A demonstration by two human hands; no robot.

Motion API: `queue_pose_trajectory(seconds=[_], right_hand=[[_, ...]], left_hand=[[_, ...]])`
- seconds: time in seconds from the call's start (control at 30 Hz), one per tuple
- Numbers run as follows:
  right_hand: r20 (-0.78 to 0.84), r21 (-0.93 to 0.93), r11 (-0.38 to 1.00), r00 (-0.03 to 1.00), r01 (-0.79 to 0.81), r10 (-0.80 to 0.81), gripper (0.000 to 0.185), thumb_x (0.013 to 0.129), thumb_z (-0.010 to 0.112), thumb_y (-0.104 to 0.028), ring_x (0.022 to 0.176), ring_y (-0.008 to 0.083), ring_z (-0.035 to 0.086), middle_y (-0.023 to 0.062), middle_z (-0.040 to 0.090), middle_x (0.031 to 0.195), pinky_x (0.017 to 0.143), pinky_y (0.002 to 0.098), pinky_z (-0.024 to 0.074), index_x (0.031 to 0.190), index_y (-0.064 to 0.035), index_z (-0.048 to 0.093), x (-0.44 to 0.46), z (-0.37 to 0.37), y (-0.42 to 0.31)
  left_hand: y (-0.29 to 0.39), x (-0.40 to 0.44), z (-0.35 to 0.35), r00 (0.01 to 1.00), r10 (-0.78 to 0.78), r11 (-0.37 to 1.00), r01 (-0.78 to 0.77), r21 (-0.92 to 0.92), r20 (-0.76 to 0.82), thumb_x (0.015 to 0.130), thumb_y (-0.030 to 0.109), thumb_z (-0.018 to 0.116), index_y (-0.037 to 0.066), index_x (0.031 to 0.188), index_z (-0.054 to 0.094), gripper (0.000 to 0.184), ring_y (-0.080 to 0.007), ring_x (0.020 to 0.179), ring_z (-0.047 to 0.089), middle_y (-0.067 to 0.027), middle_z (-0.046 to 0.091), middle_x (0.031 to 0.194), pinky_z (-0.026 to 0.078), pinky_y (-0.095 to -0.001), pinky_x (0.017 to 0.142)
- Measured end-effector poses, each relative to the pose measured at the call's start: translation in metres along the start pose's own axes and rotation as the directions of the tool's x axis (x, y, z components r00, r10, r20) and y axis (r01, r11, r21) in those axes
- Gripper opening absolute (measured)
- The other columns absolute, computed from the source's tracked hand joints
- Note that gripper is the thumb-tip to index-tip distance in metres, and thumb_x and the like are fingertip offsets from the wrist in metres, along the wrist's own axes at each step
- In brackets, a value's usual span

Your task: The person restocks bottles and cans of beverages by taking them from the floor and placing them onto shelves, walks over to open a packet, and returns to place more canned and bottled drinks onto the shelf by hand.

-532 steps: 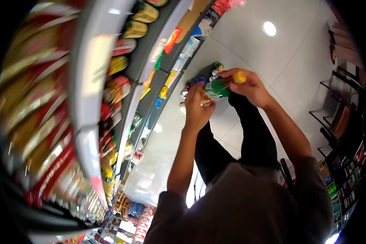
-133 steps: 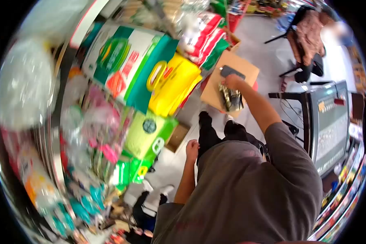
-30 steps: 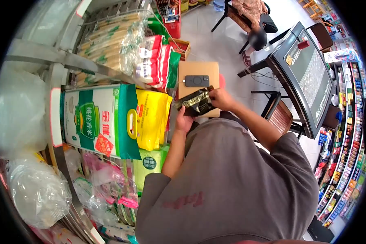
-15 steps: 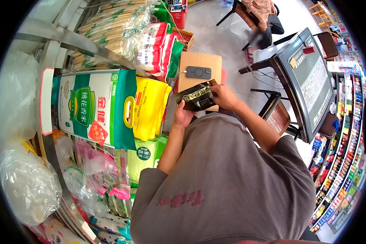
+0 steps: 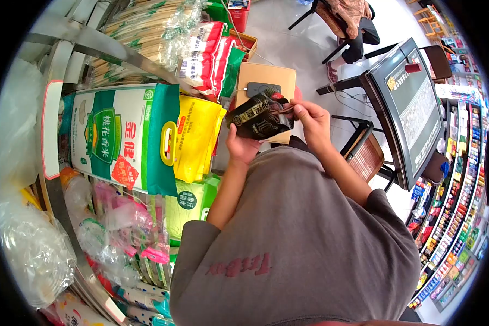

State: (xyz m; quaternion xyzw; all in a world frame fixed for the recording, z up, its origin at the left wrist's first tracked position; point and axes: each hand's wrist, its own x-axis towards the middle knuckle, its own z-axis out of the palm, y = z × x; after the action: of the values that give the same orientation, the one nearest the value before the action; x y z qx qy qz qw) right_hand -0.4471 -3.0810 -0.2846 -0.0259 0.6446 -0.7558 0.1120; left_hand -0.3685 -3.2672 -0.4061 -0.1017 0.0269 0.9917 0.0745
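Note:
A black food packet (image 5: 259, 117) with gold and white print is tilted in front of my body, above a cardboard box. My left hand (image 5: 241, 146) grips its lower left side, the thumb on the near face. At the packet's right end, my right hand (image 5: 313, 124) pinches the edge between thumb and fingers. The packet looks parted there, and a small red patch shows near the top. Behind it, a dark phone (image 5: 255, 88) with a cable lies on the cardboard box (image 5: 283, 77), partly covered by the packet.
On the left stand a green-and-white rice bag (image 5: 111, 138), a yellow bag (image 5: 194, 141) and bundled chopsticks (image 5: 141, 41) by a metal rack. To the right are a dark table (image 5: 407, 108), a woven chair (image 5: 367, 157) and stocked shelves (image 5: 456, 206). A seated person (image 5: 353, 32) is ahead.
The packet has shifted slightly left and towards me, now covering part of the phone. My right hand has moved right and turned, and the packet's right end has parted.

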Motion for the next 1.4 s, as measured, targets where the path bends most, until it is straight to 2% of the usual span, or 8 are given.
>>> queue_pose_trajectory(seconds=[0.37, 0.47, 0.67, 0.73, 0.9, 1.0, 1.13, 1.4], right_hand=[[0.054, 0.435, 0.9, 0.998, 0.008, -0.035, 0.024, 0.102, 0.051, -0.008, 0.091, 0.0186, 0.064, 0.0111, 0.069, 0.099, 0.082, 0.0314, 0.0505, 0.12, 0.0032, 0.062, -0.002, 0.011, -0.027], [0.132, 0.397, 0.898, 0.98, -0.19, 0.149, 0.019, 0.102, 0.047, -0.008, 0.085, 0.0175, 0.062, 0.0066, 0.062, 0.087, 0.08, 0.03, 0.0494, 0.11, 0.0027, 0.06, 0.016, -0.004, 0.001], [0.1, -0.06, 0.83, 0.824, -0.554, 0.558, 0.04, 0.098, 0.055, -0.04, 0.059, 0.0115, 0.042, -0.0003, 0.048, 0.067, 0.055, 0.0286, 0.036, 0.101, -0.0011, 0.065, 0.023, -0.019, 0.031], [0.228, -0.609, 0.782, 0.915, -0.131, 0.331, 0.039, 0.096, 0.058, -0.035, 0.064, 0.0226, 0.057, 0.0106, 0.06, 0.068, 0.06, 0.0377, 0.0446, 0.096, 0.0028, 0.068, 0.023, -0.027, 0.052], [0.193, -0.829, 0.558, 0.95, 0.024, 0.247, 0.03, 0.091, 0.058, -0.023, 0.082, 0.0419, 0.065, 0.0258, 0.066, 0.084, 0.075, 0.0477, 0.0503, 0.087, 0.0048, 0.069, 0.014, -0.032, 0.055], [0.238, -0.817, 0.57, 0.948, 0.079, 0.209, 0.027, 0.091, 0.057, -0.019, 0.084, 0.0438, 0.065, 0.0272, 0.066, 0.084, 0.077, 0.0485, 0.0514, 0.085, 0.0047, 0.069, 0.012, -0.037, 0.056], [0.238, -0.718, 0.693, 0.959, 0.067, 0.153, 0.024, 0.091, 0.058, -0.019, 0.083, 0.0448, 0.065, 0.0287, 0.064, 0.085, 0.074, 0.0501, 0.0501, 0.092, 0.004, 0.067, 0.026, -0.05, 0.09], [0.266, -0.667, 0.745, 0.924, -0.03, 0.276, 0.032, 0.094, 0.06, -0.028, 0.077, 0.0413, 0.065, 0.0262, 0.065, 0.081, 0.071, 0.0474, 0.0494, 0.092, 0.0037, 0.066, 0.056, -0.09, 0.19]], left_hand=[[0.011, 0.007, 0.007, 0.992, -0.041, 0.999, 0.044, -0.027, 0.12, 0.089, 0.059, 0.058, 0.017, 0.152, 0.036, 0.078, -0.0361, 0.134, 0.046, -0.014, 0.046, 0.149, 0.05, -0.0532, 0.094], [0.014, 0.017, -0.035, 0.989, -0.05, 0.997, 0.042, -0.059, -0.142, 0.09, 0.055, 0.057, 0.015, 0.146, 0.044, 0.07, -0.0341, 0.134, 0.047, -0.0114, 0.049, 0.147, 0.041, -0.0545, 0.107], [0.011, 0.015, -0.034, 0.97, -0.103, 0.985, 0.13, 0.115, -0.219, 0.095, 0.049, 0.054, 0.013, 0.139, 0.053, 0.057, -0.03, 0.12, 0.058, -0.009, 0.06, 0.135, 0.049, -0.0483, 0.095], [0.008, 0.012, -0.042, 0.961, -0.106, 0.973, 0.154, 0.172, -0.257, 0.096, 0.049, 0.053, 0.012, 0.138, 0.053, 0.056, -0.0293, 0.117, 0.059, -0.0082, 0.06, 0.135, 0.049, -0.0483, 0.093], [-0.009, 0.006, -0.066, 0.884, 0.228, 0.575, 0.217, 0.789, -0.409, 0.095, 0.053, 0.06, 0.008, 0.119, 0.06, 0.051, -0.0127, 0.068, 0.067, -0.0033, 0.071, 0.092, 0.045, -0.0231, 0.043], [-0.018, 0.014, -0.095, 0.793, 0.182, 0.49, 0.44, 0.753, -0.582, 0.094, 0.056, 0.06, 0.007, 0.119, 0.059, 0.056, -0.013, 0.07, 0.067, -0.004, 0.07, 0.09, 0.048, -0.0266, 0.047], [-0.032, 0.015, -0.135, 0.767, -0.004, 0.683, 0.471, 0.559, -0.642, 0.098, 0.055, 0.052, 0.009, 0.122, 0.056, 0.052, -0.0215, 0.08, 0.068, -0.0054, 0.068, 0.099, 0.052, -0.0329, 0.059], [-0.026, 0.001, -0.12, 0.639, 0.219, 0.552, 0.542, 0.633, -0.738, 0.093, 0.035, 0.067, 0.008, 0.131, 0.05, 0.05, -0.0172, 0.08, 0.066, -0.0045, 0.067, 0.106, 0.05, -0.0304, 0.062]])
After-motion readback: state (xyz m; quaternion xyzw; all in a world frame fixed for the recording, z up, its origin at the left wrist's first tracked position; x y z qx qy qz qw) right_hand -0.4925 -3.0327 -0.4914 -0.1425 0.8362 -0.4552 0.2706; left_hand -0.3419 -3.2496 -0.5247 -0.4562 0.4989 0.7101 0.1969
